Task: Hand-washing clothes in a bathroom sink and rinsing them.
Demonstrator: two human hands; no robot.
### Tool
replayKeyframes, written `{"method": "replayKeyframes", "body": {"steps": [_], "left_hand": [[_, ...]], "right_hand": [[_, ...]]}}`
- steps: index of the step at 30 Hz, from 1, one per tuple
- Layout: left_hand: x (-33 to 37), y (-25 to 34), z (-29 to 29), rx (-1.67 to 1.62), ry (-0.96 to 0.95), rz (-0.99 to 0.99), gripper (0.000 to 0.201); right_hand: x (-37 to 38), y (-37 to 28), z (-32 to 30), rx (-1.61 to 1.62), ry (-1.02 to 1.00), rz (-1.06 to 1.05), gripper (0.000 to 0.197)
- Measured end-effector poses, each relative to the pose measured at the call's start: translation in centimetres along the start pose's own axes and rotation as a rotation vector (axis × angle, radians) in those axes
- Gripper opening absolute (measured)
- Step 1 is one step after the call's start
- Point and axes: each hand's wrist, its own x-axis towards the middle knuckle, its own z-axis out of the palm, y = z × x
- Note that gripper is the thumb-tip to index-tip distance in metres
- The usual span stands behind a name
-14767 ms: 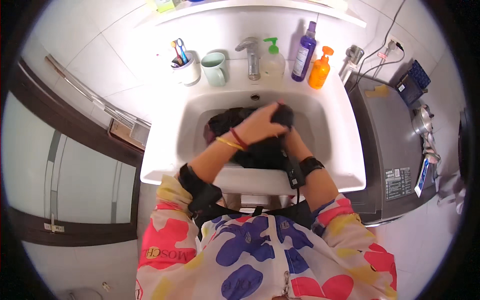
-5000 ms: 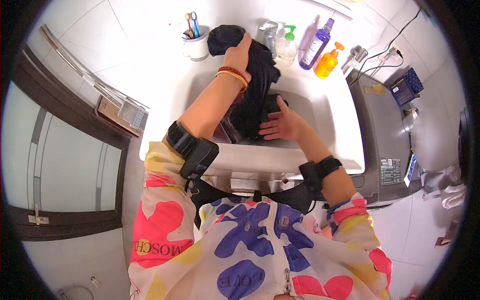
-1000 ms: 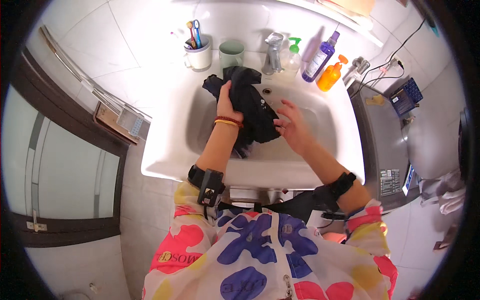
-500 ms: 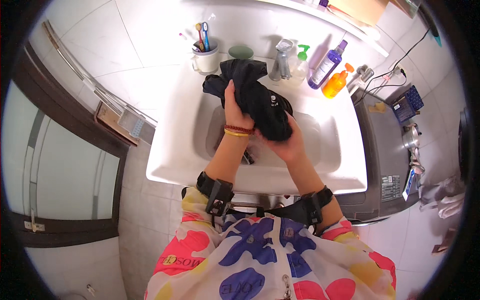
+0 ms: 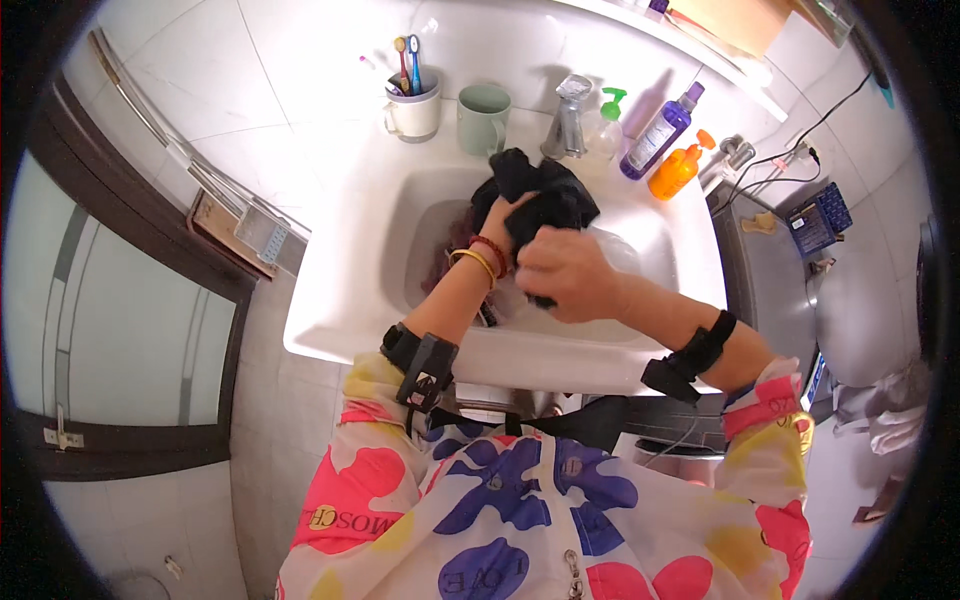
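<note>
Right hand (image 5: 567, 272) was closed tight on black cloth (image 5: 562, 205); left hand (image 5: 506, 220), at its 10 o'clock, held the same cloth, fingers mostly covered. Cloth was bunched over sink (image 5: 330, 312). From it: dark red cloth (image 5: 458, 243) in sink at 8, toothbrush cup (image 5: 412, 115) at 10, green mug (image 5: 481, 125) at 11, tap (image 5: 566, 125) at 12, purple bottle (image 5: 658, 135) at 2.

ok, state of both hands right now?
Left hand: holding the black garment, fingers mostly hidden by the cloth.
Right hand: closed in a fist on the same black garment.
</note>
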Motion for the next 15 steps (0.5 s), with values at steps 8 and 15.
{"method": "replayKeyframes", "body": {"steps": [8,15], "left_hand": [[0.5,-0.1,-1.9,1.255,0.224,0.338,0.033],[1.2,-0.8,-2.3,0.771,0.231,0.356,0.035]], "right_hand": [[-0.7,0.4,2.2,0.146,-0.141,0.053,0.023],[-4.1,6.8,4.5,1.641,0.934,0.918,0.043]]}}
